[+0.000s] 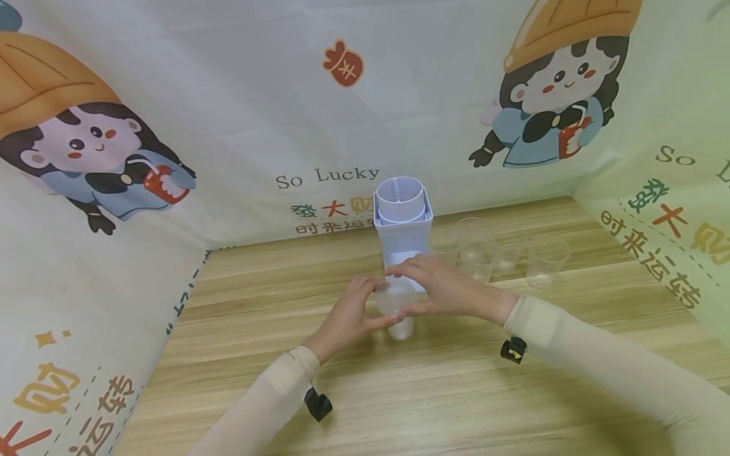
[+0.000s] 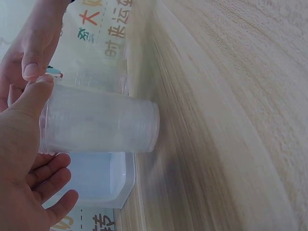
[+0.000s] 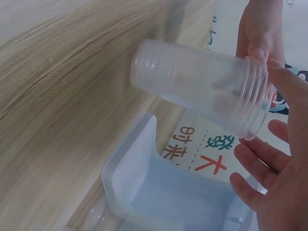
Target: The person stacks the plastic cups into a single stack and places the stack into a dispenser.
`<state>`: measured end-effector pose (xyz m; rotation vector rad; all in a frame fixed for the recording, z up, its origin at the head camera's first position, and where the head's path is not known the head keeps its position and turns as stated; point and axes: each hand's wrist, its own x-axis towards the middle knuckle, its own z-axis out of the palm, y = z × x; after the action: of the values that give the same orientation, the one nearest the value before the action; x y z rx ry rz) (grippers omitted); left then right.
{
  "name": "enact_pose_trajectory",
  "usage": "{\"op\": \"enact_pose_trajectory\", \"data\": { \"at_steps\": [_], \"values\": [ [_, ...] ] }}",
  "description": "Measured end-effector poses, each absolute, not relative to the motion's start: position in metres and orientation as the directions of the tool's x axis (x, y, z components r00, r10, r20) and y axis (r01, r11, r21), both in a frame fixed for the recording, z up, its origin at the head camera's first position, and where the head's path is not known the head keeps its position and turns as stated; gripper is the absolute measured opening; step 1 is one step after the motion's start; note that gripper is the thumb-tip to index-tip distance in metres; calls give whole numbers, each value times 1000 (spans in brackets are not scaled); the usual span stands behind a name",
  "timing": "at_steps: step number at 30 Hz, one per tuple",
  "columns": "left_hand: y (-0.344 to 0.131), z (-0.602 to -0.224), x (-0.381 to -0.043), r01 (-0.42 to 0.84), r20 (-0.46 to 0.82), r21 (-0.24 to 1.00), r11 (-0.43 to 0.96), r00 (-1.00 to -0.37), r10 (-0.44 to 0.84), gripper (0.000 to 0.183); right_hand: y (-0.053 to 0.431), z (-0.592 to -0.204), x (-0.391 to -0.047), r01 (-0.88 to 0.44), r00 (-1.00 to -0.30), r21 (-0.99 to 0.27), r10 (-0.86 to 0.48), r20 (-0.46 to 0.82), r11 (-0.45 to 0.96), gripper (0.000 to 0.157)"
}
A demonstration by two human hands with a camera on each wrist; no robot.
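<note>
Clear plastic cups (image 1: pixel 402 328), nested in a small stack, stand mouth up between my hands, in front of a pale blue cup dispenser (image 1: pixel 403 237). My left hand (image 1: pixel 346 316) grips the rim from the left, thumb on the near side. From the other side my right hand (image 1: pixel 447 288) holds the same rim, and the two thumbs meet there. In the right wrist view, several rims show close together on the stacked cups (image 3: pixel 192 84). The base of the cups (image 2: pixel 153 126) looks slightly above the table in the left wrist view, though contact is hard to judge.
Several clear cups (image 1: pixel 544 259) stand on the wood-grain table (image 1: pixel 256 316), to the right of the dispenser. A printed cloth backdrop (image 1: pixel 239 126) rises along the table's back and both sides. Each wrist carries a small black camera mount (image 1: pixel 318 404).
</note>
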<state>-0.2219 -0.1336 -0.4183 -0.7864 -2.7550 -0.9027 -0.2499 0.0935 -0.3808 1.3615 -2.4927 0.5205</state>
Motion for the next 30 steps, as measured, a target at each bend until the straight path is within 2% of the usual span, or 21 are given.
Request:
{"op": "enact_pose_trajectory", "data": {
  "at_steps": [14,30],
  "values": [
    [-133,-417,-221,520,284,508,686,-854,436,63,105,-382,-252,-823,-566,-235,-721,399,517,68],
    [-132,-417,-221,486,252,515,706,-873,417,65,149,-376,-267,-710,-702,-280,-617,356,646,74]
  ]
}}
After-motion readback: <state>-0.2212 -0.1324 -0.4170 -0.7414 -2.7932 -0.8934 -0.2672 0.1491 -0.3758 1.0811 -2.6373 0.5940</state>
